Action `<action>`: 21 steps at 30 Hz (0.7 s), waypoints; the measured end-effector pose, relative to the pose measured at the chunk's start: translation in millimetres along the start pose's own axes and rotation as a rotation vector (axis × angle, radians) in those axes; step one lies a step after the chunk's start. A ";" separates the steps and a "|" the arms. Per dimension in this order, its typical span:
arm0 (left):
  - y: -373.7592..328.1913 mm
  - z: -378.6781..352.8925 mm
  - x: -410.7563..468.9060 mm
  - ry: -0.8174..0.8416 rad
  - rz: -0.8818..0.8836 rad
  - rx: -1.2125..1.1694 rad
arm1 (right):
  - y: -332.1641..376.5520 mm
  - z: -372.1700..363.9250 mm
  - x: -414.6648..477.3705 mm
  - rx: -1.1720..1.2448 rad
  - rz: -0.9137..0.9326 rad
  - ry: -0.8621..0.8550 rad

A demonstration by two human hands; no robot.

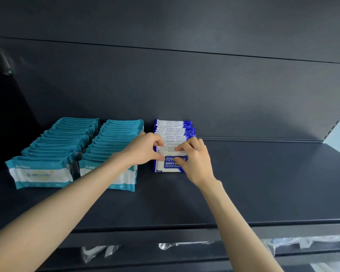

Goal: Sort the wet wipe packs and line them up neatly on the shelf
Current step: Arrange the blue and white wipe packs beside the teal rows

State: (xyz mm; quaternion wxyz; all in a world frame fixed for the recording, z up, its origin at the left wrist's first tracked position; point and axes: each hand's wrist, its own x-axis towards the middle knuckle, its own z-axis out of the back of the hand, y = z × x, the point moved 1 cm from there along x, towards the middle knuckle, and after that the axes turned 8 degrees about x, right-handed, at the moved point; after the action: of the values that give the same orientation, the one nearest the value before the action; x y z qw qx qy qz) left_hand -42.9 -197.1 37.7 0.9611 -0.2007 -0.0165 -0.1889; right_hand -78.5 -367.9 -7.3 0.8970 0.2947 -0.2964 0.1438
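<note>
Aligning step: left hand (145, 149) and right hand (194, 161) pinch front alcohol pack (170, 165), right of teal rows (71, 142). Next: seat flush, release.

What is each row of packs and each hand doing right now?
Left teal row: packs upright, lined front to back.
Middle teal row: upright, lined up.
Blue row: upright, slightly uneven.
Front blue pack: upright, pinched by both hands.
Left hand: pinches front blue pack.
Right hand: pinches front blue pack.
</note>
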 end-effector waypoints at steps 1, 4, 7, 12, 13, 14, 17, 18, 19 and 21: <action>-0.2 -0.5 -0.4 -0.010 -0.001 0.018 | -1.2 -2.0 -1.1 -0.048 0.009 -0.031; -2.9 -2.1 -3.7 -0.072 -0.037 0.135 | -7.7 -1.1 -7.5 -0.104 -0.043 -0.060; -6.9 -2.2 -9.0 -0.143 -0.123 0.322 | -16.2 2.7 -14.9 -0.110 -0.087 0.058; -13.0 -9.3 -9.2 -0.011 -0.226 0.677 | -24.1 3.4 -19.7 -0.175 -0.109 0.160; -12.8 -11.4 -7.6 0.016 -0.222 0.721 | -24.9 2.9 -19.5 -0.182 -0.109 0.158; -12.4 -13.3 -5.5 0.032 -0.217 0.755 | -25.6 2.8 -18.7 -0.189 -0.109 0.158; -11.7 -17.6 -0.6 0.058 -0.203 0.822 | -28.7 1.7 -15.8 -0.223 -0.125 0.165; -12.1 -18.4 0.3 0.061 -0.200 0.844 | -29.4 0.7 -15.5 -0.234 -0.130 0.165; -12.5 -19.5 1.9 0.059 -0.196 0.867 | -29.8 -0.1 -14.7 -0.241 -0.131 0.160; -12.9 -21.1 4.8 0.056 -0.191 0.910 | -29.6 -2.1 -13.2 -0.242 -0.138 0.146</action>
State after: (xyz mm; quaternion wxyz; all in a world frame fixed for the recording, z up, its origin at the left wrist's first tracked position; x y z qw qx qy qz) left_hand -44.2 -218.0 23.7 0.9297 0.2491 -0.0904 -0.2557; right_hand -75.0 -391.0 -30.0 0.9529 0.1930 -0.2243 0.0660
